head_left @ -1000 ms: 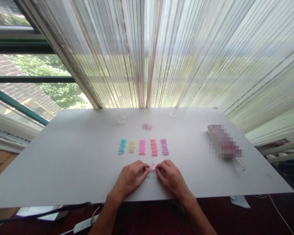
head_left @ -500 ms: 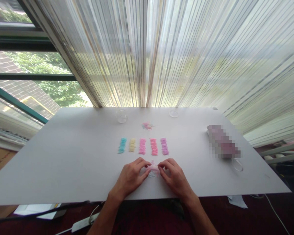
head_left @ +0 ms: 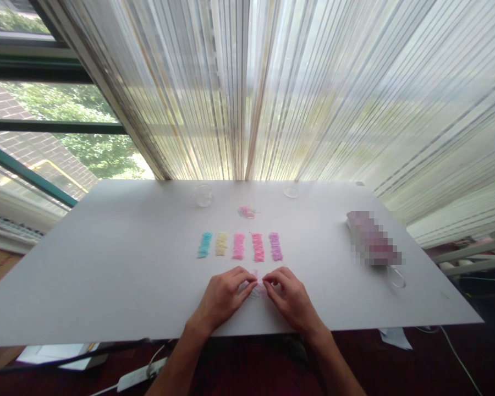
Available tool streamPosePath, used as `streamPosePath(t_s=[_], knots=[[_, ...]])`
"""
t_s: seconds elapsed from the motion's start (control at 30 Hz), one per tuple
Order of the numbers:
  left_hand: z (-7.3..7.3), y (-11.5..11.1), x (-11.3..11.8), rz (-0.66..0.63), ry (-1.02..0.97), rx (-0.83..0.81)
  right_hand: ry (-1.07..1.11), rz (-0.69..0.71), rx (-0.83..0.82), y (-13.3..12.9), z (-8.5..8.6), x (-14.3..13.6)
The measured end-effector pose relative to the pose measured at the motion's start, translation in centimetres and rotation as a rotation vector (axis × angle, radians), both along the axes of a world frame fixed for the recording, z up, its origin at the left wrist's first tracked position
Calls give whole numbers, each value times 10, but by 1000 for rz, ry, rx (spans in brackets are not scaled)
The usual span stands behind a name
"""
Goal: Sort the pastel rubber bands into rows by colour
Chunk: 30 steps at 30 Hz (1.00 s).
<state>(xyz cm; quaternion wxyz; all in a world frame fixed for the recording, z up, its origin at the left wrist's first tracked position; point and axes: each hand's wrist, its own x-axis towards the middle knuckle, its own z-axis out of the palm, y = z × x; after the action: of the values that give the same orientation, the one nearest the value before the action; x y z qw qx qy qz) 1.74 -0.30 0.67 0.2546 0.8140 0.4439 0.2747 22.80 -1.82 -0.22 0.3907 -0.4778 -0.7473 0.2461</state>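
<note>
Near the table's front edge, my left hand (head_left: pixel 226 294) and my right hand (head_left: pixel 291 294) face each other over a small loose heap of thin pastel loops (head_left: pixel 255 293) that look like small rubber bands. Each hand has thumb and forefinger pinched together at the heap. Whatever lies between the fingertips is too small to make out. Just beyond my hands, similar thin pieces lie in several upright strips: teal (head_left: pixel 204 245), yellow (head_left: pixel 221 244), pink (head_left: pixel 238 246), coral (head_left: pixel 258 247) and purple (head_left: pixel 276 246).
Farther back is another mixed pile of loops (head_left: pixel 247 212). A clear round container (head_left: pixel 204 196) stands at the back left, with a clear round lid (head_left: pixel 291 191) to its right. A blurred pinkish case (head_left: pixel 373 237) with a strap lies on the white table (head_left: pixel 119 264). Curtains hang behind.
The fingers of my left hand have closed more tightly, and its fingertips have come slightly nearer my right hand's. The whole view has shifted a little.
</note>
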Motion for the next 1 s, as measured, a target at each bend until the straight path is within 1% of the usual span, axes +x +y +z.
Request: streamPosePath(t_s=[0.17,0.3,0.5,0.7,1.0], knots=[[4,0,-6,34,-9,-15,3,3,-26,-1,-4,-1],[6,-3,-5,18,-77,-41,19,26,-15,-1,-3,-4],[4,-5,-3,-12,-159,-90,32,35,-5,1,1,-8],[1,-7,-6,26,-157,-115,55,20,-14,-1,7,-9],[-2,-13,-5,82,-199,-138,130,-10,-4,-4,5,-13]])
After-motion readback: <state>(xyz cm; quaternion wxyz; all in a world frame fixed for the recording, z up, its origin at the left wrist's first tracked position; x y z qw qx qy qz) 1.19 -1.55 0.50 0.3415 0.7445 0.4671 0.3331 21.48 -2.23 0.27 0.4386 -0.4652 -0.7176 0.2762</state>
